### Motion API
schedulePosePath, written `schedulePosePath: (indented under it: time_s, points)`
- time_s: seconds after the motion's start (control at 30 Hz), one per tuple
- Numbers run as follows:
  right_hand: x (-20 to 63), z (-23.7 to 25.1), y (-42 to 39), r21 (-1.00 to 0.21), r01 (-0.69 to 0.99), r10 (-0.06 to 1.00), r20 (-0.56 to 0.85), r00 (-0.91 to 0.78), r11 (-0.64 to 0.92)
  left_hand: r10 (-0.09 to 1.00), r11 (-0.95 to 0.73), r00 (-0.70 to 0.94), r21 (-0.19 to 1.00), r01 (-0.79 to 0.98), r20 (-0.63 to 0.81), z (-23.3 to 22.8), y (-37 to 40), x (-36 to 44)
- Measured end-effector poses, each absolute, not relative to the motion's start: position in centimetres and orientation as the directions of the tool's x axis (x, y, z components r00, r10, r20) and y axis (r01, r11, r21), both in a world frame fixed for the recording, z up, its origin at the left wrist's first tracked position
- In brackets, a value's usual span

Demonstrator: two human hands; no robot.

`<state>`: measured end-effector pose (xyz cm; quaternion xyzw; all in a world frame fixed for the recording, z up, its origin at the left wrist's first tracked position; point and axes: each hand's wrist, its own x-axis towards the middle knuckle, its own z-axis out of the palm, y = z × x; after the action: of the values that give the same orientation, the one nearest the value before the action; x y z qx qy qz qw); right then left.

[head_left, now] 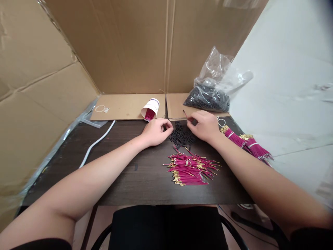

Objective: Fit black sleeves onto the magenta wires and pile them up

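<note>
We saw one short wire (185, 114) above the far side of the counter (117, 187), sticking out from the right hand (204, 125), whose fingers were pinched around it. The left hand (156, 132) had its fingers curled beside the pile of black sleeves (182, 136); we could not tell whether it gripped anything. In our judgement, the wire could slip or turn, because it was so thin and only the fingertips kept it. Also, the small sleeves could scatter if a wrist brushed their loose pile. As for its look, the wire was slim and reddish, with a dark end pointing up and away; finer details were too small for us. Nearer to us lay a heap of magenta wires (191, 170) with gold-coloured ends, partly crossing each other, so they could tangle when one was pulled. Farther out, we noticed a tilted paper cup (153, 103) containing similar wires, a transparent bag (208, 99) of dark pieces, and tied bundles (256, 147) beyond the right forearm.
</note>
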<state>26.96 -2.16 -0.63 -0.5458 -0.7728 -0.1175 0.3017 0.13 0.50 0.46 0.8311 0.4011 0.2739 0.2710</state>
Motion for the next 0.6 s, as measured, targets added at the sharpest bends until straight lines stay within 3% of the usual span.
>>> schedulePosePath:
  time_s: [0.17, 0.43, 0.6]
  points:
    - [26.9, -0.8, -2.3, -0.177, 0.912, 0.833, 0.499, -0.242, 0.370, 0.809, -0.539, 0.535, 0.669, 0.512, 0.243, 0.5, 0.5, 0.1]
    - [26.7, -0.6, -2.6, -0.259, 0.880, 0.836, 0.499, -0.231, 0.397, 0.806, -0.549, 0.534, 0.660, 0.513, 0.256, 0.2, 0.6, 0.0]
    - [26.0, 1.6, -3.9, -0.361, 0.726, 0.786, 0.474, -0.397, 0.585, 0.789, -0.585, 0.532, 0.641, 0.497, 0.307, -0.1, 0.8, -0.2]
